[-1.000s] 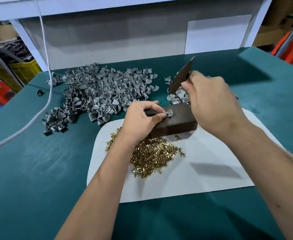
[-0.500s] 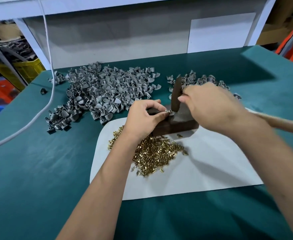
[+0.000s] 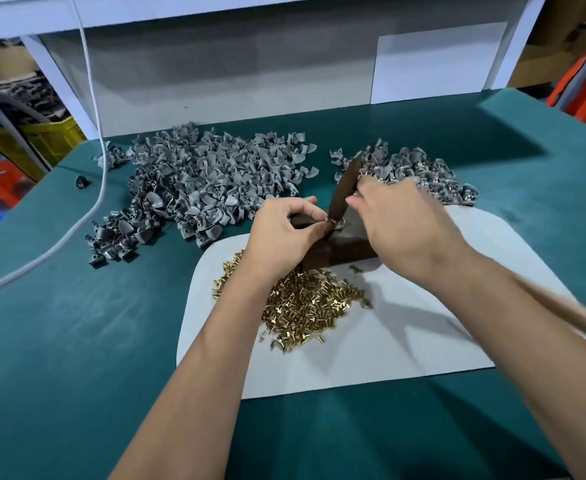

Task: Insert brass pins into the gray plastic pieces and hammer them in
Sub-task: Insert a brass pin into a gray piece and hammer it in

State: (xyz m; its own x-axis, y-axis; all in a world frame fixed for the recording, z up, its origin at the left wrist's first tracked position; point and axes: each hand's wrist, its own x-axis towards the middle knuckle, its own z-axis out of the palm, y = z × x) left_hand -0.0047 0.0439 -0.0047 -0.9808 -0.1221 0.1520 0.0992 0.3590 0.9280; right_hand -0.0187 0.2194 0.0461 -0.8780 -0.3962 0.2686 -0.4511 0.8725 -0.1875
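Note:
My left hand (image 3: 286,233) pinches a small gray plastic piece (image 3: 337,224) with a brass pin in it on top of a dark block (image 3: 347,244). My right hand (image 3: 402,223) grips a hammer (image 3: 344,188); its dark head stands down on the piece and its wooden handle (image 3: 561,310) trails out to the right. A heap of loose brass pins (image 3: 305,303) lies on a white sheet (image 3: 405,341) just in front of the block. A big pile of gray plastic pieces (image 3: 208,181) lies behind to the left, a smaller pile (image 3: 419,171) behind to the right.
The table (image 3: 59,341) is covered in green cloth. A white cable (image 3: 90,98) hangs down at the left and trails across the table. A small dark part (image 3: 82,181) sits near the left edge. A gray back panel (image 3: 236,81) closes the rear; crates stand beyond both sides.
The hammer head swung down from its raised position onto the piece on the block. My left hand kept pinching the piece in the same place.

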